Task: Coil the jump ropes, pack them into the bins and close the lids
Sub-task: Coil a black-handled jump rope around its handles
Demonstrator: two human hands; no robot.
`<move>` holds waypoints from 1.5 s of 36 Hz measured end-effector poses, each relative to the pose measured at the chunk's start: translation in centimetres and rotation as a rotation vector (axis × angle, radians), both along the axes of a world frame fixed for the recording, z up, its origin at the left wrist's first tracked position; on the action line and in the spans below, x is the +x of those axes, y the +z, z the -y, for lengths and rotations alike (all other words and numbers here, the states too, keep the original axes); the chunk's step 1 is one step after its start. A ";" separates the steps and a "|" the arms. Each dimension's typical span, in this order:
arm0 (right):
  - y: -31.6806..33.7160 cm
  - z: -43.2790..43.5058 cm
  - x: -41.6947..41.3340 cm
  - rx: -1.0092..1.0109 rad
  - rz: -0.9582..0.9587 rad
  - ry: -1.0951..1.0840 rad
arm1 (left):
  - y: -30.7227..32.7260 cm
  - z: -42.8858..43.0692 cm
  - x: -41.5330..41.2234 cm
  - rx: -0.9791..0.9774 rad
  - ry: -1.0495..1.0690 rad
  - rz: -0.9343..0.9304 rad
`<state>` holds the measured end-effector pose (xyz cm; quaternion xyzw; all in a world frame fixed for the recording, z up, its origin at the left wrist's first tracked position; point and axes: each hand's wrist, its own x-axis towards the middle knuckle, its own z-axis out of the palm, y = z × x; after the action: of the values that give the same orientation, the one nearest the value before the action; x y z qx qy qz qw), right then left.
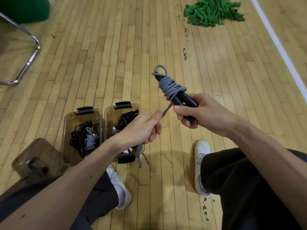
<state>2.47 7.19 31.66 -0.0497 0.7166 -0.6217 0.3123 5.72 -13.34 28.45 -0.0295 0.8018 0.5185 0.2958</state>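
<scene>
As left hand (143, 128) and right hand (201, 112) clutch the grey rope (172, 87), the left wrist (118, 138) covers one bin (109, 118).

— What's up at the top right of the wooden floor (116, 47)?
— A heap of green cloth strips (214, 11), near a white painted line (280, 47).
— And on the left?
— A bent chrome tube (31, 58), perhaps a chair frame, below something dark green (25, 9).

Floor (126, 52): strip wood planking, satin sheen, dark scuffs in places. Bins (82, 135): smoke-tinted translucent plastic, smooth, with matt black plastic latches (123, 105). Grey rope (171, 87): braided cord, matt. Its handles (186, 101): black, smooth, slightly glossy. Chair frame (31, 58): chromed metal tube, shiny. Green pile (213, 11): matt cloth.
</scene>
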 end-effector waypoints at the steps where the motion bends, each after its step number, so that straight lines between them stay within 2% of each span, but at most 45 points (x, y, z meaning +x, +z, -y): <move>1: -0.2 0.0 -0.1 0.035 -0.008 -0.014 | -0.2 0.1 0.1 -0.019 -0.024 -0.003; 4: -1.0 0.0 -0.3 0.170 -0.029 -0.021 | -0.3 0.1 0.4 -0.109 -0.117 -0.042; 8: -2.1 0.2 -0.3 0.337 -0.066 0.024 | 0.3 0.1 0.8 -0.285 -0.266 -0.220; 14: -3.0 1.1 -0.3 0.412 -0.042 0.085 | 2.1 0.5 0.6 -0.646 -0.462 -0.496; 18: -3.3 2.0 0.2 0.434 0.025 0.201 | 2.8 1.0 0.3 -0.718 -0.550 -0.651; 21: -3.3 2.4 0.7 0.449 0.128 0.314 | 3.0 1.3 0.2 -0.721 -0.647 -0.696; 25: -3.1 2.5 1.3 0.441 0.262 0.484 | 2.9 1.6 -0.1 -0.669 -0.690 -0.702; 30: -2.6 2.5 1.8 0.464 0.306 0.682 | 1.9 1.7 -0.2 -0.571 -0.683 -0.681; 38: -1.7 2.2 2.2 0.344 0.344 0.831 | 2.2 1.0 -0.2 -0.249 -0.564 -0.361; 41: -1.4 1.9 2.2 0.319 0.335 0.863 | 2.2 0.9 -0.3 -0.154 -0.537 -0.254; 54: -0.2 0.9 2.1 0.131 0.290 0.778 | 2.2 1.7 -0.9 0.152 -0.405 -0.059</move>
<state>4.58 6.26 31.44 -0.2089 0.6309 -0.4111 0.6239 4.84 -14.99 30.64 0.1698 0.7581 0.5080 0.3719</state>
